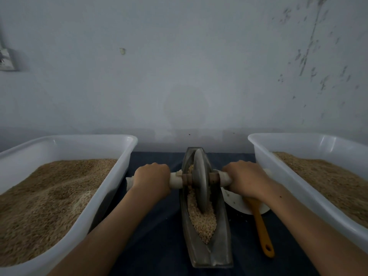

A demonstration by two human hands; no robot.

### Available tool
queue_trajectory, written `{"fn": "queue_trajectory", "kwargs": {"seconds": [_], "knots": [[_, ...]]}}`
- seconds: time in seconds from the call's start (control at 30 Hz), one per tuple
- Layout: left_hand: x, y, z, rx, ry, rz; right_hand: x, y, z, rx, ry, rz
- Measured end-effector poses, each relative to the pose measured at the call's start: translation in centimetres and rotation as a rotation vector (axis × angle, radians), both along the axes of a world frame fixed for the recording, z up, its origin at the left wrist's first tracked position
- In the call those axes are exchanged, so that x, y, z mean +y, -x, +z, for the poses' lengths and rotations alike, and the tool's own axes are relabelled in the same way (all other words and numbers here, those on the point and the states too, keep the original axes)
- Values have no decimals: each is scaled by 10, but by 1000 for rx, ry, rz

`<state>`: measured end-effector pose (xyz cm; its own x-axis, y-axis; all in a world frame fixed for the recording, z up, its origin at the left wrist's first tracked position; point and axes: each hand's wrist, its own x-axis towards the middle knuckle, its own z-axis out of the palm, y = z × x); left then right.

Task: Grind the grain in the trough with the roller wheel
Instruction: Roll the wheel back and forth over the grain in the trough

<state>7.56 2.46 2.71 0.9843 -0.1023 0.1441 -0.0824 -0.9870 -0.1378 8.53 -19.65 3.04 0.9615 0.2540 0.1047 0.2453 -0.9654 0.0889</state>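
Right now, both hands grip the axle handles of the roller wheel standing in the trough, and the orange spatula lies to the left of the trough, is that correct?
Nearly. The left hand and right hand do grip the axle handles of the roller wheel standing in the trough, but the head view shows the orange spatula lying to the right of the trough, not the left.

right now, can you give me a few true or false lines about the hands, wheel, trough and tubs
1. Both hands grip the axle, left hand and right hand. True.
2. The wheel lies flat on the table. False: it stands on edge in the trough.
3. The trough holds grain. True.
4. The left tub holds water. False: it holds grain.
5. The spatula lies left of the trough. False: it lies right of it.
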Motion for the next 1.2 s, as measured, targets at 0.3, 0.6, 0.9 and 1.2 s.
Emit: {"fn": "queue_trajectory", "kwargs": {"seconds": [0.3, 0.6, 0.9, 1.2], "knots": [[3, -1, 3, 78, 2, -24, -2, -1, 4, 119, 20, 2], [1, -2, -5, -89, 29, -5, 2, -2, -7, -159, -58, 17], [2, 2, 4, 71, -11, -28, -3, 2, 9, 186, 20, 7], [0, 0, -1, -54, 12, 0, 0, -2, -8, -117, -36, 3]]}}
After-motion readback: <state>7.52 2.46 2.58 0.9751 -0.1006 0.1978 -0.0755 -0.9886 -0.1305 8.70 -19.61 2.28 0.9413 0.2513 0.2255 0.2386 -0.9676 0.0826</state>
